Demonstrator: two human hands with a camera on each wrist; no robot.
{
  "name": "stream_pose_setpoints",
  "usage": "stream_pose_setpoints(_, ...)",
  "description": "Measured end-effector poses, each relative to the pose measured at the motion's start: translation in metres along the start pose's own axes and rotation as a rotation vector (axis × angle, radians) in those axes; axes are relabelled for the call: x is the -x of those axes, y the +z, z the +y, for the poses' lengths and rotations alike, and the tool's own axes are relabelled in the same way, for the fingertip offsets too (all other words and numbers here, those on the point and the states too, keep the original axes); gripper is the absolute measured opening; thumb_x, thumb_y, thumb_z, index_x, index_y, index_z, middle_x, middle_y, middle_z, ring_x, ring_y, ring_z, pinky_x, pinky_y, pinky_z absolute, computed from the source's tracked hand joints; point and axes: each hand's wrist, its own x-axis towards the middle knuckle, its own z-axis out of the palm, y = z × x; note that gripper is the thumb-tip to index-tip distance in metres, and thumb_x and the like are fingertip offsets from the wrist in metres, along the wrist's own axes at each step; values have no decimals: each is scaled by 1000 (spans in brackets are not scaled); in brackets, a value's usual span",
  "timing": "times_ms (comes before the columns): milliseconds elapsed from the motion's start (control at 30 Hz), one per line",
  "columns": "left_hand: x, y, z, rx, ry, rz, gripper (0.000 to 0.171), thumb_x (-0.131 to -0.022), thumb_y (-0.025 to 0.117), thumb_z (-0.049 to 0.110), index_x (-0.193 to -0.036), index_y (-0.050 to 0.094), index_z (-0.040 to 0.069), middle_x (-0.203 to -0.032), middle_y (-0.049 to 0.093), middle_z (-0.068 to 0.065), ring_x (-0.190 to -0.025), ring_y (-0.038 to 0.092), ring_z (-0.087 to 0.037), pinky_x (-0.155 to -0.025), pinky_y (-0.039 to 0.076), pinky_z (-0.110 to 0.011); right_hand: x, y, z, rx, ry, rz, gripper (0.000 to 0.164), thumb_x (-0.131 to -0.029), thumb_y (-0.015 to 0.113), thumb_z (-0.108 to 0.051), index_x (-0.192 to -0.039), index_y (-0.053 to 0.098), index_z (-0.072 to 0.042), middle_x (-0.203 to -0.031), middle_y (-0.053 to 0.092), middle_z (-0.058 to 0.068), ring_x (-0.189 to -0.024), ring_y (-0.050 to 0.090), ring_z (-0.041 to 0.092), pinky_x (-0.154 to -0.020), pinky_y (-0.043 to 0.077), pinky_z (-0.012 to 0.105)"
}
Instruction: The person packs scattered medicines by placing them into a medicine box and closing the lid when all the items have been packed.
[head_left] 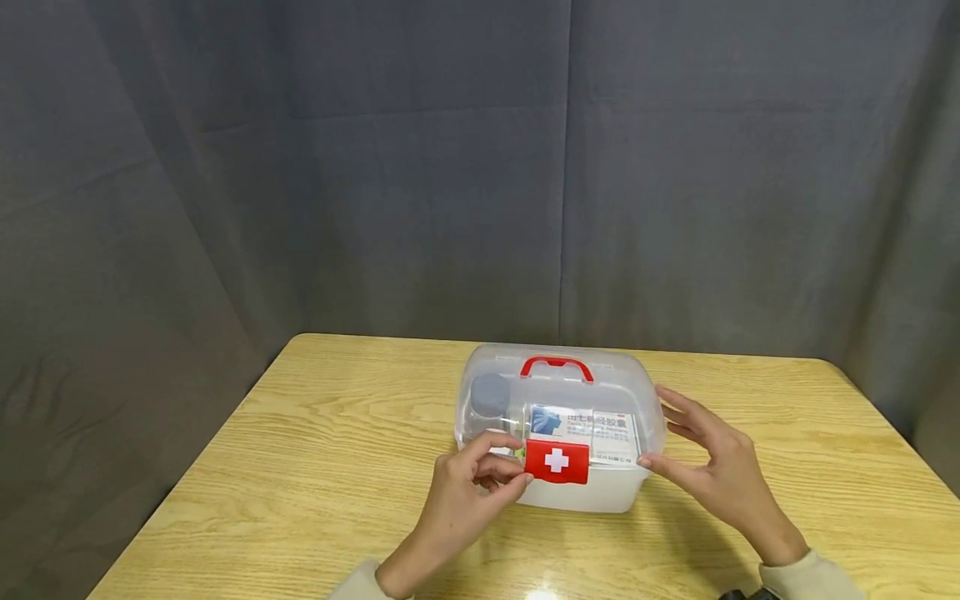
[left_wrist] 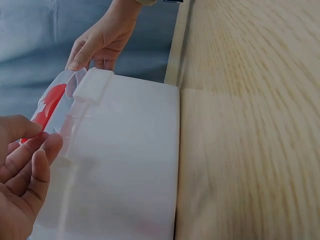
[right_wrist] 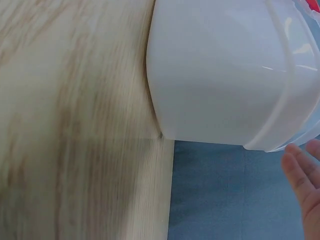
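Note:
A first-aid box with a translucent lid [head_left: 622,379] and a white base [head_left: 577,497] stands on the table. On its front is a red latch [head_left: 536,473] with a white cross. My left hand [head_left: 471,492] pinches the latch's left edge between thumb and fingers; the left wrist view shows the thumb on the red latch [left_wrist: 48,106]. At the lid's right side, my right hand [head_left: 716,467] has its fingers extended and its thumb at the front corner. In the right wrist view its fingertips lie right at the lid's rim.
Inside the box are a bottle with a grey-blue cap [head_left: 490,395] and white medicine cartons [head_left: 615,435]. A red carrying handle [head_left: 557,362] tops the lid. The wooden table [head_left: 315,467] reaches back to a grey curtain [head_left: 435,208]. A small black object [head_left: 742,595] shows at the bottom edge.

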Motion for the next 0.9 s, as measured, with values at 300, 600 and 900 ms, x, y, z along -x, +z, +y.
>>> stream_pose_setpoints(300, 4, -1, -5, -80, 60, -42, 32, -76, 77, -8, -101, 63, 7, -77, 73, -4, -62, 64, -6, -50, 50, -17, 3, 0, 1, 49, -15, -13, 92, -51, 96, -9, -134, 56, -3, -128, 61, 12, -116, 54, 0, -84, 48, 15)
stream_pose_setpoints(600, 3, 0, -9, -197, 86, -74, 35, -75, 77, -7, -102, 60, 6, -78, 73, -7, -58, 62, -2, -52, 49, -12, 1, -1, 4, 46, -37, -35, 93, -51, 96, -12, -134, 56, -3, -126, 61, 10, -115, 56, 7, -83, 49, 16)
stream_pose_setpoints(900, 4, 3, -12, -465, 220, -46, 64, -71, 83, -1, -129, 57, 7, -77, 73, -1, -55, 62, -4, -50, 42, -7, 2, -3, 2, 54, -27, -68, 86, -57, 94, -11, -134, 57, -6, -131, 58, 8, -117, 52, 6, -85, 49, 16)
